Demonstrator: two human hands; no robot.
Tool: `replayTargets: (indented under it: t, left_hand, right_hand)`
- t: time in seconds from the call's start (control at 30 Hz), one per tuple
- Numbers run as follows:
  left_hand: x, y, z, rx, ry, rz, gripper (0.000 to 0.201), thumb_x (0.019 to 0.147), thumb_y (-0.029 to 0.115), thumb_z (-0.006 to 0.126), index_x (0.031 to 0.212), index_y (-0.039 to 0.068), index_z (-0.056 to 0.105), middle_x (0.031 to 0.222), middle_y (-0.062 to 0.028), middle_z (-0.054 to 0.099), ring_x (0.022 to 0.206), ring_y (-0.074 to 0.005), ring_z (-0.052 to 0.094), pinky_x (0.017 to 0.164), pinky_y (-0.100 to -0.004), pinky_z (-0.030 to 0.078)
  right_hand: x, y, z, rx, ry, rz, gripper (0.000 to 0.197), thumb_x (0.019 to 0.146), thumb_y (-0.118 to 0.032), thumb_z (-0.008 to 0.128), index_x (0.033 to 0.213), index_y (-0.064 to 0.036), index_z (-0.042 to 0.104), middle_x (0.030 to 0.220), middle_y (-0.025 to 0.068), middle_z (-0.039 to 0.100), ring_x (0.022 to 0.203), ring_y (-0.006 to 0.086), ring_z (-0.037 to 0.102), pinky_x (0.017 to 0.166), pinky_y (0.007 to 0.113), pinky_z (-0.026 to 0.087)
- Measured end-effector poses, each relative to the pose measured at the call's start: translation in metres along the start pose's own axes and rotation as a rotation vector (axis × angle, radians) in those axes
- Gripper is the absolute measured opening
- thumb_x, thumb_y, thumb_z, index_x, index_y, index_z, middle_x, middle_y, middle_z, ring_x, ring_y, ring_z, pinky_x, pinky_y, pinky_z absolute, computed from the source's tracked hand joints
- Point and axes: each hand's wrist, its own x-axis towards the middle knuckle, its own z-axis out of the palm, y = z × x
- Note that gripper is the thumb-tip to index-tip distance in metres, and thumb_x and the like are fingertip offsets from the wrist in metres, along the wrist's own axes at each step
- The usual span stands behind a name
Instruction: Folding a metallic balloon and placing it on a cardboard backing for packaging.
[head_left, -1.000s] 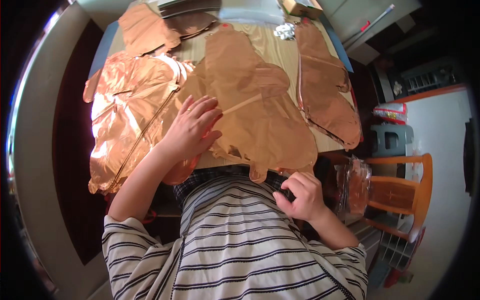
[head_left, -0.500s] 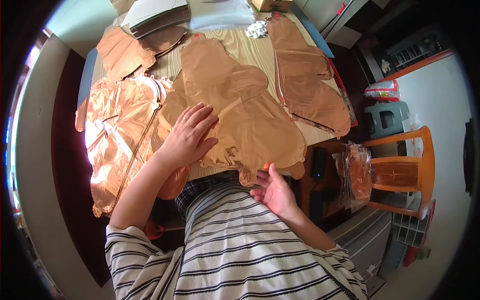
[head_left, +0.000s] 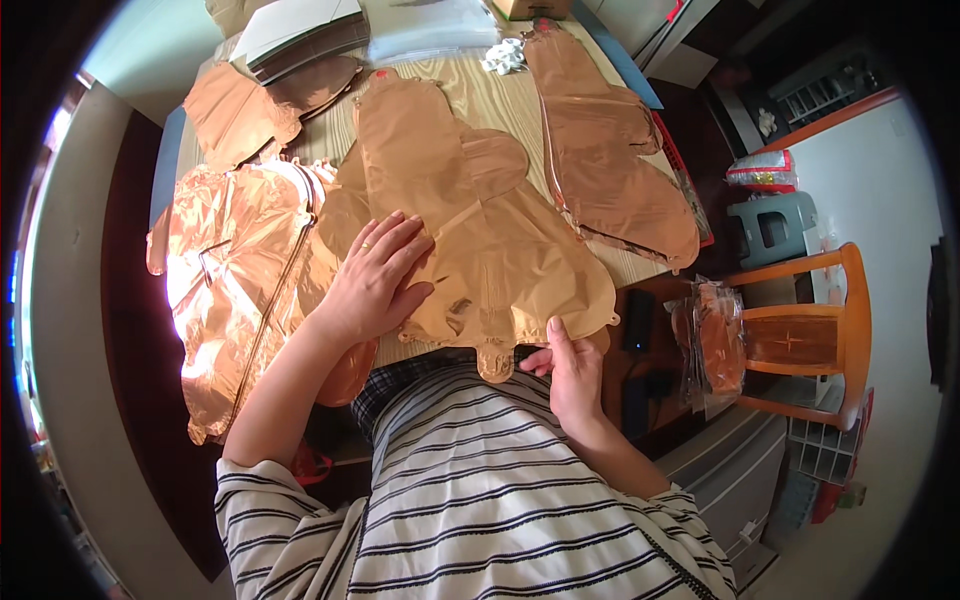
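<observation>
Foil balloon (head_left: 500, 250): copper-coloured, uninflated, spread flat at frame centre on the wooden bench (head_left: 480, 100), with its neck tab (head_left: 495, 362) hanging over the near edge just above a striped shirt (head_left: 500, 500). Pressed down left of centre by the left grip (head_left: 375, 280), released and splayed, palm and fingers lying flat on the foil. Pinched at the neck tab, lower centre, by the right grip (head_left: 572, 375), thumb and fingertips closed on the foil edge.

Flanked by a second flat balloon (head_left: 610, 160) at upper right, a crumpled shiny one (head_left: 240, 280) at left catching strong light, and a folded piece (head_left: 235, 115) at upper left. Off the bench at right: a clear bag of more foil (head_left: 712, 340) resting on an orange wooden chair (head_left: 800, 335), and a grey stool (head_left: 772, 228) above it.

Judged best handled gently: palm kept broad and flat so that the foil stayed unwrinkled, with pressure nearer the body than the seams. Neck held lightly between the pads rather than the nails, and drawn straight toward the near edge, not twisted, since thin foil probably creased or tore easily there.
</observation>
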Motion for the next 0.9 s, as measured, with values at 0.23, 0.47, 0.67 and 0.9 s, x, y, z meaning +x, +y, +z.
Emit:
replayTargets:
  t: [0.23,0.47,0.67,0.9]
  left_hand:
    - [0.001,0.0,0.0,-0.007,0.019,-0.022,0.057,0.084,0.025,0.073,0.135,0.002,0.058,0.142,-0.0215,0.053,0.137,-0.0438,0.044,0.116,-0.0545,0.033]
    - [0.001,0.001,-0.002,-0.009,0.008,-0.035,0.057,0.085,0.025,0.073,0.134,0.003,0.058,0.142,-0.0213,0.053,0.138,-0.0435,0.044,0.116,-0.0544,0.033]
    - [0.012,-0.002,0.0,0.012,0.011,0.008,0.056,0.086,0.03,0.072,0.134,0.005,0.057,0.142,-0.0182,0.053,0.138,-0.0403,0.044,0.117,-0.0528,0.033]
    - [0.024,0.002,0.006,0.003,-0.005,0.032,0.055,0.086,0.027,0.073,0.134,0.003,0.059,0.142,-0.0206,0.053,0.138,-0.0411,0.045,0.116,-0.0524,0.035]
  right_hand:
    - [0.007,-0.006,0.003,0.03,-0.001,0.013,0.042,0.098,-0.041,0.068,0.097,0.0003,0.074,0.066,0.0019,0.067,0.055,0.0115,0.067,0.049,0.021,0.042]
    - [0.009,-0.018,0.006,0.037,-0.018,-0.011,0.036,0.099,-0.036,0.068,0.095,-0.0007,0.073,0.069,-0.0006,0.065,0.053,0.0111,0.066,0.045,0.019,0.038]
    - [0.015,-0.018,-0.005,-0.08,-0.075,-0.061,0.032,0.1,-0.031,0.066,0.094,-0.0004,0.07,0.07,0.0003,0.063,0.051,0.0123,0.065,0.042,0.02,0.037]
    - [0.02,-0.013,-0.007,-0.08,-0.08,-0.165,0.033,0.101,-0.031,0.065,0.094,0.0002,0.07,0.07,0.0018,0.065,0.05,0.0133,0.064,0.042,0.021,0.038]
